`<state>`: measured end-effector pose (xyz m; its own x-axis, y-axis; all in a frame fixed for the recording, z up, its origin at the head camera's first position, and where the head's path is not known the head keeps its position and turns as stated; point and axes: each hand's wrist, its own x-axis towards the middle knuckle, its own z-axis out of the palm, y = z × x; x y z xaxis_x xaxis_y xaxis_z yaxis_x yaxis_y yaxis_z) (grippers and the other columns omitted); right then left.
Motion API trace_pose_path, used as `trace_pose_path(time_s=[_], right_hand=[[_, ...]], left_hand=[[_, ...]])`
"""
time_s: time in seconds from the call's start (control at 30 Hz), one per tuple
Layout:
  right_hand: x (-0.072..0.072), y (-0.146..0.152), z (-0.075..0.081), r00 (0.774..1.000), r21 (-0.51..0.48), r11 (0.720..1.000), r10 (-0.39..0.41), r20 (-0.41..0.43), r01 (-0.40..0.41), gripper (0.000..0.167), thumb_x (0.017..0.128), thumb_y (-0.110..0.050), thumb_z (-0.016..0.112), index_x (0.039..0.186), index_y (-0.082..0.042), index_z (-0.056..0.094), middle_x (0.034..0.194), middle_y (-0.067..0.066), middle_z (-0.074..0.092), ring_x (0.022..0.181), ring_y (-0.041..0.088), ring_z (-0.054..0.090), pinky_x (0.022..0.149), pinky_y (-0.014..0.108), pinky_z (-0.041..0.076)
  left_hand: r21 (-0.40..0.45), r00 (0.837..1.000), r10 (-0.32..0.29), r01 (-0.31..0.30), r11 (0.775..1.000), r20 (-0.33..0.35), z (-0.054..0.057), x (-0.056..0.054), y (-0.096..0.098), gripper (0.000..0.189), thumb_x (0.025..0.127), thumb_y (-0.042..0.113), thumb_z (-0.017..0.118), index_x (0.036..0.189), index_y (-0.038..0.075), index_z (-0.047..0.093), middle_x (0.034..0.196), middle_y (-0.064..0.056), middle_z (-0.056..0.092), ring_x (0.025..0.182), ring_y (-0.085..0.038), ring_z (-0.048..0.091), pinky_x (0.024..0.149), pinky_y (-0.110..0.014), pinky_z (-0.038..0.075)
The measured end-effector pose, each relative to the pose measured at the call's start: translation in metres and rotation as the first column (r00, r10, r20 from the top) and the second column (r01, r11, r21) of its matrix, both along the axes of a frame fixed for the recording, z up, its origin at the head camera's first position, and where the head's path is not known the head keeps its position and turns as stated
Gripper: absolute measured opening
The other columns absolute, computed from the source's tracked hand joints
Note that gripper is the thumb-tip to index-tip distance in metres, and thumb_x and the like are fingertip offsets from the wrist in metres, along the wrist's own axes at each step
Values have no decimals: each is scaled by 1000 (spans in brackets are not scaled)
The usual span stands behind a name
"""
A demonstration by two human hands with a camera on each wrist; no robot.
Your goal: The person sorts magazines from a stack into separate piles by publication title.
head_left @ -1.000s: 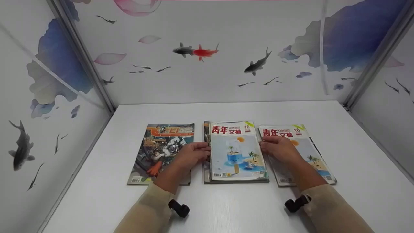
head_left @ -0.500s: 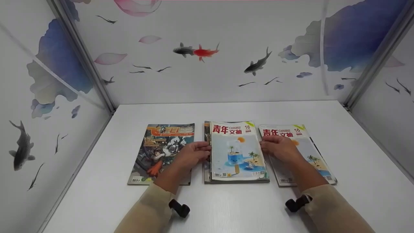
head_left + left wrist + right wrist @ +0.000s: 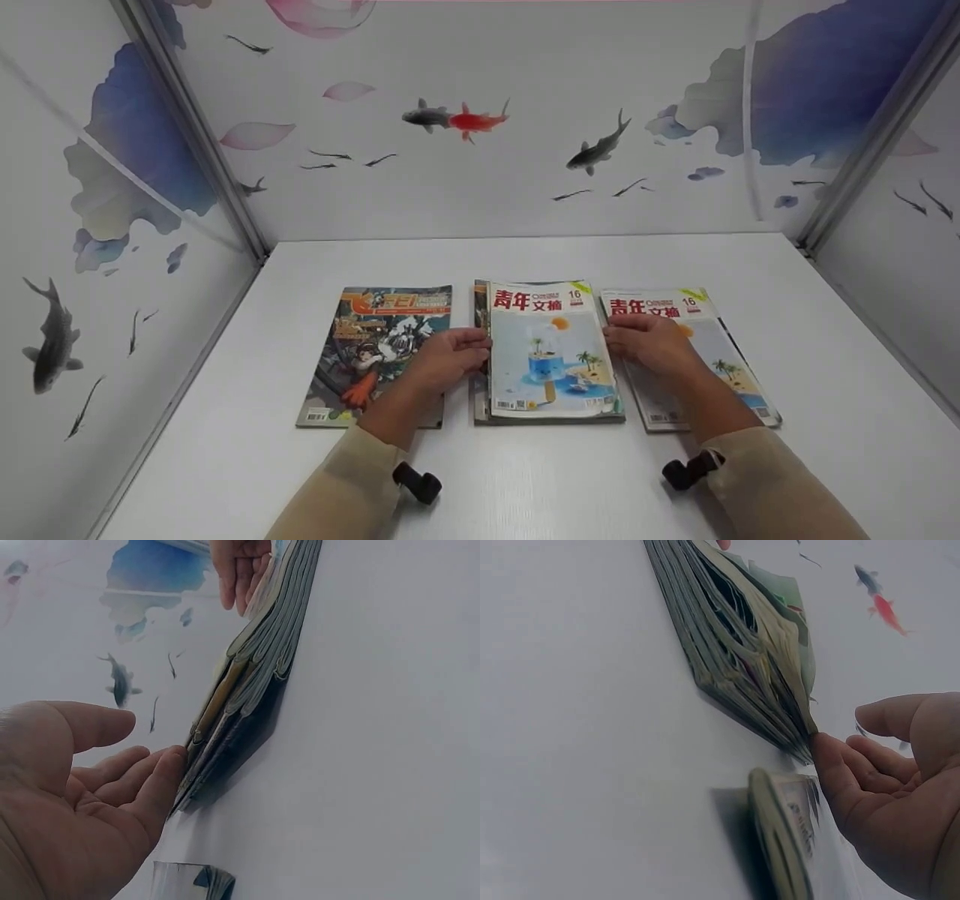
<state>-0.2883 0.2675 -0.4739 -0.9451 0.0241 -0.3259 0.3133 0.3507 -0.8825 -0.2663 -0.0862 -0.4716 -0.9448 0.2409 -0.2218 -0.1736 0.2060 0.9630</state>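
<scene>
White table (image 3: pixel 525 480) stood against a pale rear panel (image 3: pixel 337 202) printed with fish, petals and a blue-purple patch; side panels met it at grey metal posts (image 3: pixel 191 127). Magazine stack (image 3: pixel 555 345) lay flat at mid-table, between a dark-covered magazine (image 3: pixel 375 330) on its left and a pale-covered magazine (image 3: pixel 731 375) on its right. Left hand (image 3: pixel 444 366), fingers extended and thumb spread wide, touched the stack's left edge; right hand (image 3: pixel 651 348), likewise wide, touched its right edge. Beige sleeves (image 3: pixel 337 484) entered from the near side.
</scene>
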Motion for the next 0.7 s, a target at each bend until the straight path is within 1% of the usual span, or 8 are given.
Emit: trace_pose_path(time_s=[0.1,0.2,0.33,0.43,0.57,0.7], right_hand=[[0,1,0,1000,8,1000,0,7,0,55,101,-47,74,148,-20,64,150,7,66,129,21,67,113,34,51],[0,2,1,1000,20,1000,-6,13,6,54,101,-47,73,148,-22,64,150,6,66,127,20,67,112,33,50],[1,3,2,1000,22,1000,-8,-2,8,55,102,-45,72,150,-21,63,151,6,65,123,16,69,105,26,54],[3,3,2,1000,15,1000,-3,-16,3,56,102,-44,72,152,-19,62,152,8,65,121,14,71,100,22,57],[3,2,1,1000,7,1000,-3,-16,3,56,102,-44,73,151,-20,62,151,7,65,120,14,71,100,22,56],[3,2,0,1000,-1,1000,-6,-7,6,57,101,-44,74,152,-21,62,151,7,65,122,14,70,103,25,54]], left_hand=[[6,1000,-3,2,1000,23,0,-1,0,46,105,15,67,149,5,61,150,-11,67,141,-27,62,119,-45,51],[40,999,-19,17,999,36,0,-1,-1,48,105,15,66,151,4,59,152,-11,65,143,-27,61,120,-45,50],[112,998,-37,31,993,52,-1,1,-2,52,106,14,64,156,4,53,157,-12,61,146,-27,58,122,-44,48],[144,997,-10,0,990,71,-2,0,0,54,105,12,65,157,4,51,156,-12,61,143,-26,60,119,-42,50],[116,998,17,-25,993,65,-4,-1,6,56,103,11,69,156,4,52,152,-13,63,138,-25,64,114,-39,54],[24,1000,0,0,1000,19,-5,-2,8,56,102,13,71,155,6,55,151,-11,66,139,-26,64,116,-42,54]])
